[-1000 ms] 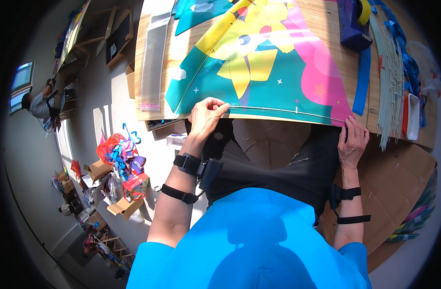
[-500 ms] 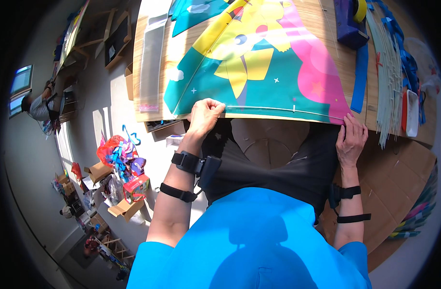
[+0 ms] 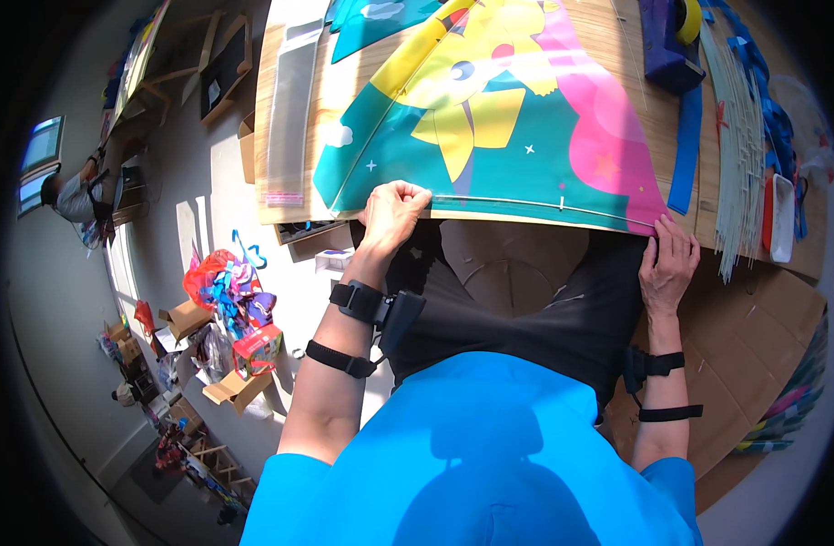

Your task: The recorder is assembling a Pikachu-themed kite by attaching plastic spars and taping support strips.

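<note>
A kite (image 3: 513, 177) of thin printed sheet, teal, yellow and pink with a cartoon figure, lies on the wooden table. Along its near edge runs a slim white rod (image 3: 513, 203). My left hand (image 3: 395, 211) pinches that edge left of the middle, thumb and forefinger pressed together; what lies between the fingertips is hidden. At the kite's near right corner, my right hand (image 3: 669, 264) is closed on the pink tip with bent fingers. Both hands are at the table's front edge, above my lap.
On the table (image 3: 285, 205) a clear plastic sleeve (image 3: 292, 118) lies left. At right are a purple tape dispenser (image 3: 669, 50), a blue strip (image 3: 685, 150), a bundle of thin pale rods (image 3: 737, 155) and a red-and-white tray (image 3: 779, 218). Cardboard (image 3: 740, 364) leans at lower right.
The view has shifted slightly, so the table and kite sit a little further right. Both hands keep their places on the kite's near edge; their grip looks the same.
</note>
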The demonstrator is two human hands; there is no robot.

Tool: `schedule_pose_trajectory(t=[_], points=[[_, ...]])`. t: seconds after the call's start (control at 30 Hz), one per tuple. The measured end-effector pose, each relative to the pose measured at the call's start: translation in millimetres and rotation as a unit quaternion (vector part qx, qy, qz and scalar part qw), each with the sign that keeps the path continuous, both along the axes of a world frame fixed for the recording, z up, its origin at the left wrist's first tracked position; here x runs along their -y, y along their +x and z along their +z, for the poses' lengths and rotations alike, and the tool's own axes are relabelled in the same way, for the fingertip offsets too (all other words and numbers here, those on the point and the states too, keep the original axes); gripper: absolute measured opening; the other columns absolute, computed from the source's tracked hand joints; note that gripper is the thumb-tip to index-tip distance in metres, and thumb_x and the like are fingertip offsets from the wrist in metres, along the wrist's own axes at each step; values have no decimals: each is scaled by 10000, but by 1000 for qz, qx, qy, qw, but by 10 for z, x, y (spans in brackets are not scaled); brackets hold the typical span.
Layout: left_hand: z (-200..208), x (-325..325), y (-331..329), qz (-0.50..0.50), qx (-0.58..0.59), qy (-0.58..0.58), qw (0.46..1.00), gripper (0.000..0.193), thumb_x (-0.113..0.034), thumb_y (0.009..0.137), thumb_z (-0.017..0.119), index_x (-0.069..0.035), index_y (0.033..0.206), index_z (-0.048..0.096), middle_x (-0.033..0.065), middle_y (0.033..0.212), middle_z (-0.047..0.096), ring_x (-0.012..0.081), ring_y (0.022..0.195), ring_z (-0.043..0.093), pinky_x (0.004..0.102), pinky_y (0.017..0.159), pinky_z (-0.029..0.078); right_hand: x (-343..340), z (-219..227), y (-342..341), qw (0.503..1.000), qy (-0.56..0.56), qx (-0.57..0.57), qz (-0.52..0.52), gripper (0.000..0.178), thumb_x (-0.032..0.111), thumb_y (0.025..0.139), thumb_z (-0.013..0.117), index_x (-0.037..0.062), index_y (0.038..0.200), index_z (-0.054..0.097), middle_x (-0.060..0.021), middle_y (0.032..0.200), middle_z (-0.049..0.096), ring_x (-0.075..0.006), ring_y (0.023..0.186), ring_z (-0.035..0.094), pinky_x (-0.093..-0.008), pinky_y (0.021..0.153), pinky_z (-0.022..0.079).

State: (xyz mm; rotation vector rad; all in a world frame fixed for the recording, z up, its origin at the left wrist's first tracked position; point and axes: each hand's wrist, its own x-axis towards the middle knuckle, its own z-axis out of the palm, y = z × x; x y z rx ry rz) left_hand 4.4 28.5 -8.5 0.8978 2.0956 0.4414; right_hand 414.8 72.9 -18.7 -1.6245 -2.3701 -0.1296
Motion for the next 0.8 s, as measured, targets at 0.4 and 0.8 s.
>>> schedule_pose_trajectory(t=[0.4, 0.8], points=[[18, -14, 16, 0, -6, -6, 1000, 224, -219, 782, 705, 1, 785, 662, -24, 636, 558, 55, 592, 498, 229, 574, 421, -3, -1, 4, 1000, -1, 3, 2, 282, 77, 839, 623, 68, 1120, 611, -52, 1186, 608, -222, 1124, 562, -447, 1047, 337], [23, -9, 47, -10, -30, -5, 999, 222, -221, 781, 704, -3, 790, 664, -10, 635, 574, 69, 601, 523, 243, 592, 441, -6, 7, -1, 1000, -5, -2, 2, 291, 101, 826, 637, 63, 1114, 616, -58, 1179, 606, -231, 1120, 558, -457, 1051, 332]])
